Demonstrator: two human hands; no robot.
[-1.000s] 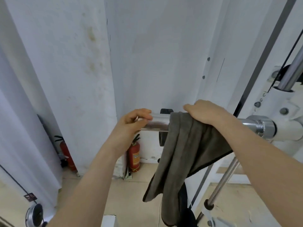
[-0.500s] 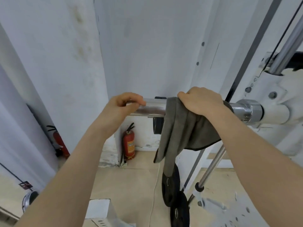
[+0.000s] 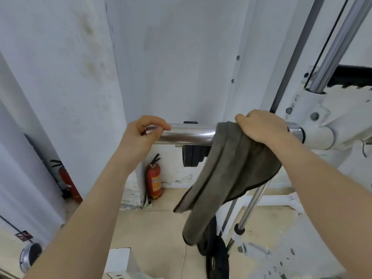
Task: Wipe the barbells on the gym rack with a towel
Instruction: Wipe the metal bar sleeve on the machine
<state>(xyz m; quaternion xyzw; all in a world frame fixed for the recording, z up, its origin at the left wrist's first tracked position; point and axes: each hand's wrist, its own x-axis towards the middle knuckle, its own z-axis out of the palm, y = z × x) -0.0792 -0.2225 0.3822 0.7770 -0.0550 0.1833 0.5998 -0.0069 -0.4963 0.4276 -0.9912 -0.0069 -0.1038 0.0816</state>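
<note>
A shiny steel barbell sleeve (image 3: 187, 133) runs level across the middle of the view, out from the white rack carriage (image 3: 320, 135) on the right. My left hand (image 3: 141, 135) grips the sleeve's free end, fingers curled over the top. A grey-brown towel (image 3: 227, 174) is draped over the sleeve near the collar and hangs down in long folds. My right hand (image 3: 261, 127) grips the towel against the bar, knuckles up, just left of the collar.
White walls stand close behind the bar. Two red fire extinguishers (image 3: 154, 180) sit on the floor by the wall. Black weight plates (image 3: 217, 258) lean below the towel, and more plates (image 3: 193, 156) hang behind the bar. Chrome guide rods (image 3: 340, 43) rise at the right.
The view has tilted, so the bar sits higher in frame. My right hand with the towel has slid right toward the collar, baring more of the sleeve. The left hand keeps its grip on the end.
</note>
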